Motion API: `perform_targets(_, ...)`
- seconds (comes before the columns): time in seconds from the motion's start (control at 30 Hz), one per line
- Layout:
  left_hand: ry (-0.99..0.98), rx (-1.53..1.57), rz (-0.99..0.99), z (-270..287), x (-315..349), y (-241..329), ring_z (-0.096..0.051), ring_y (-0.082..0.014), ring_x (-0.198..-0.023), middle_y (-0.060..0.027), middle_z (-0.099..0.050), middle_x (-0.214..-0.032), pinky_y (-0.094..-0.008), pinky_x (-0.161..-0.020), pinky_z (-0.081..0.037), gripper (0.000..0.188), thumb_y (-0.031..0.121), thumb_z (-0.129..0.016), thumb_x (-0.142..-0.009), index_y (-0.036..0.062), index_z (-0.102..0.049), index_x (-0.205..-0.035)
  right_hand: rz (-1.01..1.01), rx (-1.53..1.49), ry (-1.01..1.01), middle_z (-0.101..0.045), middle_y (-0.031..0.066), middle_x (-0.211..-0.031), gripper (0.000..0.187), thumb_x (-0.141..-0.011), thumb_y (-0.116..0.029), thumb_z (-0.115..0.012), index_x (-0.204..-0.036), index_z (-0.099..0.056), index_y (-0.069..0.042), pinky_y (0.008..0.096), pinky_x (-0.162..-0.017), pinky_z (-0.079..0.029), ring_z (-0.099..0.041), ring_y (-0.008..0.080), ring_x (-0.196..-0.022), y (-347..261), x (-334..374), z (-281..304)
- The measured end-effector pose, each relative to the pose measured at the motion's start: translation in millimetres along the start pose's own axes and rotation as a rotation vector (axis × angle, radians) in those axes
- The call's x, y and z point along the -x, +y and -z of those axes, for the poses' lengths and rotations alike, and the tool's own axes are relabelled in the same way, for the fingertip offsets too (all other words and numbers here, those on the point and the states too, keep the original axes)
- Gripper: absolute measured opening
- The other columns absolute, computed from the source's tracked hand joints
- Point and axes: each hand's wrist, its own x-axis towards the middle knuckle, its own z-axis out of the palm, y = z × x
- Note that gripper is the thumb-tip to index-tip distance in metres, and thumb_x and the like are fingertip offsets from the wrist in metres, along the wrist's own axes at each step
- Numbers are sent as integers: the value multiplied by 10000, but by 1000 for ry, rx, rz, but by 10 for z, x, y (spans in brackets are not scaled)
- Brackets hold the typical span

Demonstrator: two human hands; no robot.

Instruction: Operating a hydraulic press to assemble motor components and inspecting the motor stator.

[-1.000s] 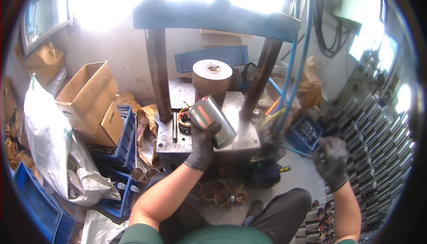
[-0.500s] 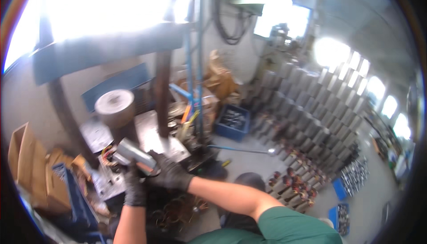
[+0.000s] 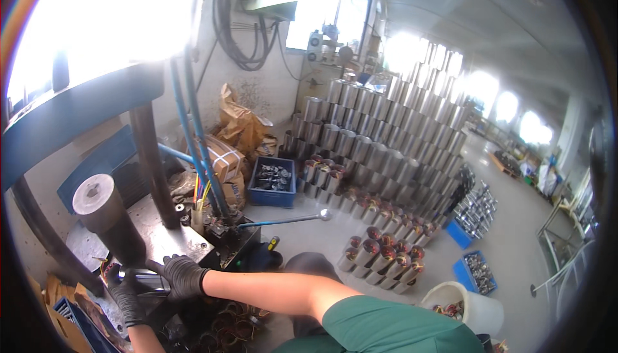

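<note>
A silver metal cylinder lies on its side between my hands, low in front of the press. My left hand, in a dark grey glove, is closed around its near left part. On its right end my right hand, gloved the same way, grips with the fingers curled over. Just above the cylinder stands the thick dark ram of the press, topped by a pale round cap. Under my hands, coil-like copper and dark parts are heaped; my gloves hide part of the cylinder.
Dark posts and a blue crossbeam frame the press. A blue lever rod with a ball end juts right. Beyond stand a blue bin of metal parts, stacked silver cylinders, wired cylinders and a white bucket.
My view has swung right, so the press sits farther left. The cylinder, tilted up in my hands before, now lies lower and flatter at the ram's foot.
</note>
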Motion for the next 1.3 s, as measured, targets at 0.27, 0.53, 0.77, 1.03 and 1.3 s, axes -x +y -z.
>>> perform_targets(0.27, 127, -51, -117, -32, -234, -267, -638, -168, -957, -64, -710, -1059, -327, -908, -525, 186, 58, -695, -982, -11, -679, -1154, 39, 129, 59, -663, 233, -1082, 1042, -648, -453, -856, -1487, -439, 3, 517, -922, -509, -645, 414, -1036, -12, 170, -139)
perform_targets(0.53, 55, 237, -28, 223, -455, -420, -654, -148, -837, -65, -727, -940, -303, -813, -537, 144, 105, -695, -1021, -27, -693, -1080, 24, -34, 104, -675, 217, -1076, 891, -631, -448, -806, -1368, -562, -10, 496, -911, -510, -646, 416, -1041, 64, 878, 69)
perform_targets(0.77, 92, 276, -67, 169, -156, -200, -682, -195, -957, -101, -708, -1061, -321, -870, -553, 362, -76, -431, -900, -7, -676, -1157, -199, -1432, 299, -625, 60, -1359, 846, -777, -222, -945, -1483, -498, -85, 358, -1045, -523, -596, 169, -1220, 2, 750, 234)
perform_targets(1.03, 246, -165, -99, 91, 80, 345, -703, -212, -868, -130, -735, -946, -374, -820, -538, 245, 240, -684, -1026, 24, -706, -1140, 375, -1635, 439, -551, 93, -1434, 666, -886, -135, -812, -1460, -475, -115, 451, -1064, -559, -569, 257, -1308, -280, -701, 898)
perform_targets(1.3, 232, -309, 122, 68, 30, 450, -741, -375, -917, -193, -765, -947, -471, -880, -557, 369, 408, -652, -989, 65, -744, -1090, 225, -825, 780, -610, 175, -1353, 911, -670, -396, -948, -1405, -485, -125, 453, -1051, -528, -604, 353, -1263, -451, -1860, 744)
